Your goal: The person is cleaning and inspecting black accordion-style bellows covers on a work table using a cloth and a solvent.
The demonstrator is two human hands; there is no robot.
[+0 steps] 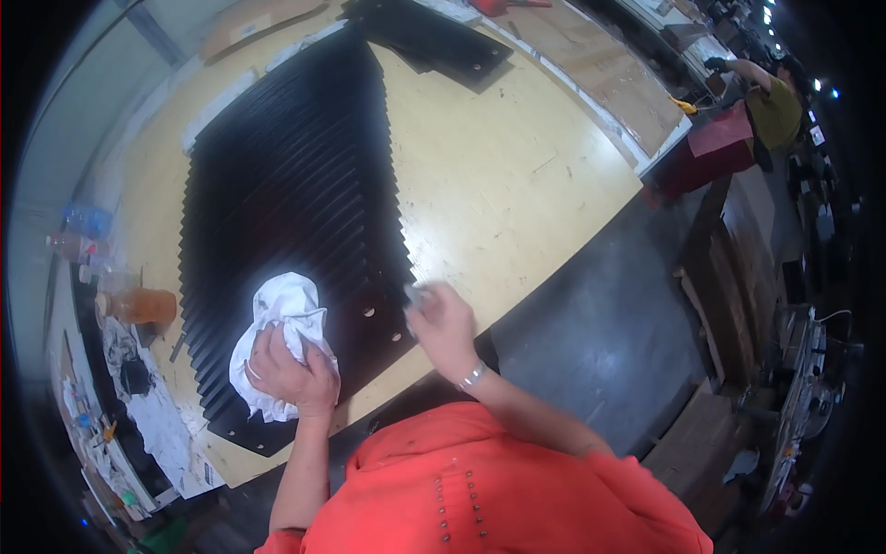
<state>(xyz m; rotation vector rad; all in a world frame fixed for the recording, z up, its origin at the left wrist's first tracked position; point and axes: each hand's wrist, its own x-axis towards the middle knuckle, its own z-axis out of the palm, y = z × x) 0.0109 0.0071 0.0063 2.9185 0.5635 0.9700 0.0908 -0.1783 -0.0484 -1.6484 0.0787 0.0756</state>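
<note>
A crumpled white cloth (286, 300) lies on the near part of a fanned row of black flat panels (286, 185). My left hand (293, 369) is closed over the cloth and presses it onto the panels. The panels overlap like steps, and round holes show near their close corners. At the panels' right edge is my right hand (445, 328), its fingers curled together. Something small and greyish shows at its fingertips, too blurred to name. A metal band circles the right wrist.
More dark panels (443, 46) lie at the table's far side. Cardboard (600, 78) covers the far right edge. An amber-filled jar (143, 306) and several bottles (88, 222) stand at left. Another person (773, 115) is at far right. Brown boards (729, 268) stand beyond the floor.
</note>
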